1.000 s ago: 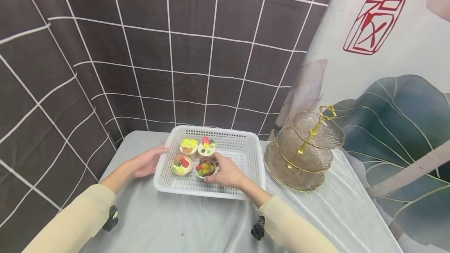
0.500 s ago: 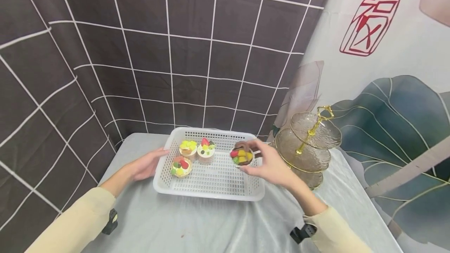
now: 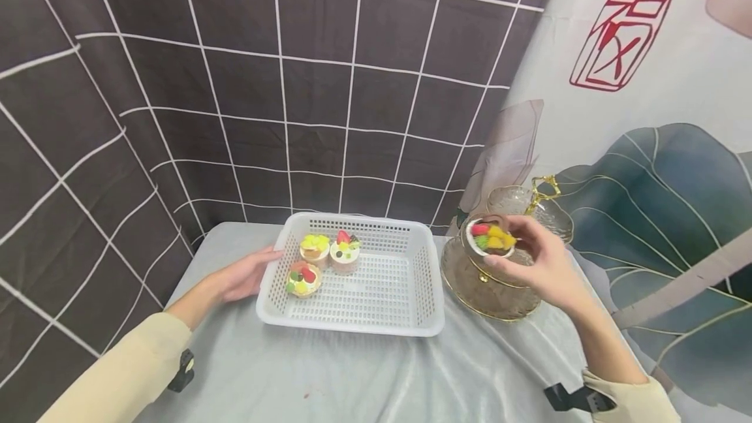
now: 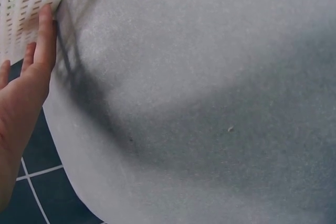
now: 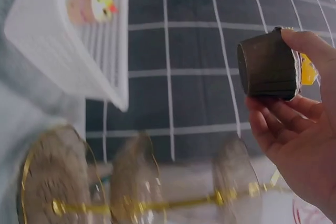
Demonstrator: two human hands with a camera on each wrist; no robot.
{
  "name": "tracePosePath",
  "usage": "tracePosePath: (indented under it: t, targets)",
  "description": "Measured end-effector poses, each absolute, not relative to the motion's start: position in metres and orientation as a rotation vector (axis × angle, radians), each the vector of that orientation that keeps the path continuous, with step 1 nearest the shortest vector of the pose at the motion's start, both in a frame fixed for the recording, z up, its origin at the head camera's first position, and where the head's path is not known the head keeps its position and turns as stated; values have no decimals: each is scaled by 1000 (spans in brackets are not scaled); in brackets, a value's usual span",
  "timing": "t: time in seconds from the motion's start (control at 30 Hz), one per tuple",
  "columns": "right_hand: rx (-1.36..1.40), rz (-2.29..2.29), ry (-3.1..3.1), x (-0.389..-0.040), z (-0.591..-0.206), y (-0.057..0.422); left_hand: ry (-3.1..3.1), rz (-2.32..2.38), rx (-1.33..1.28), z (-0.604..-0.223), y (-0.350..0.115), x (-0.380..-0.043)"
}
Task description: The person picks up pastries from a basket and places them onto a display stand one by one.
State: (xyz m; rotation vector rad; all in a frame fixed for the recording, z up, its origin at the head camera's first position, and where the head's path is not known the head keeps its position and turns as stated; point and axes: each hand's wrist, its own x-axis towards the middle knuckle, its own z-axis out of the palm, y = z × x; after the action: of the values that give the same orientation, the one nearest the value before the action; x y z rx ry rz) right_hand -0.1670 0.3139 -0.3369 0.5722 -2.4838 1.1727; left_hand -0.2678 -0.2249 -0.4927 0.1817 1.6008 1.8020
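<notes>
My right hand (image 3: 549, 269) holds a chocolate-brown cupcake (image 3: 492, 240) topped with red, green and yellow fruit. In the head view the cupcake overlaps the middle tier of a glass cake stand (image 3: 470, 292) with gold trim. The right wrist view shows its dark cup (image 5: 268, 66) pinched between thumb and fingers, tilted sideways in that view. My left hand (image 3: 249, 274) rests with extended fingers against the left side of a white plastic basket (image 3: 352, 327). Inside the basket, at its left end, sit a yellow-topped cupcake (image 3: 314, 247), a strawberry-topped cupcake (image 3: 344, 253) and a fruit tart (image 3: 303, 278).
A pale grey cloth covers the table (image 3: 329, 371). Behind it hangs a dark curtain (image 3: 317, 96) with white grid lines. A white printed cloth (image 3: 646, 116) with a leaf pattern hangs at the right, close behind the stand.
My right hand has lifted the chocolate cupcake out of the basket and carried it right, over to the cake stand. My left hand has stayed at the basket's left side.
</notes>
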Motion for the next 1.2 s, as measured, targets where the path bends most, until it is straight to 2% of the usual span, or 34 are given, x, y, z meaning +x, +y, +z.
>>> tracePosePath:
  t: [0.3, 0.53, 0.83, 1.2]
  targets:
    - [348, 1077, -2575, -162, -328, 381, 1618, 1789, 160, -494, -225, -268]
    - [199, 1114, -2568, -168, -332, 413, 1654, 1773, 152, -492, -222, -268]
    - [36, 1005, -2660, -176, -330, 425, 1678, 1772, 146, -494, -222, -269]
    - [-84, 873, -2751, -186, -326, 411, 1688, 1766, 150, -495, -223, -269]
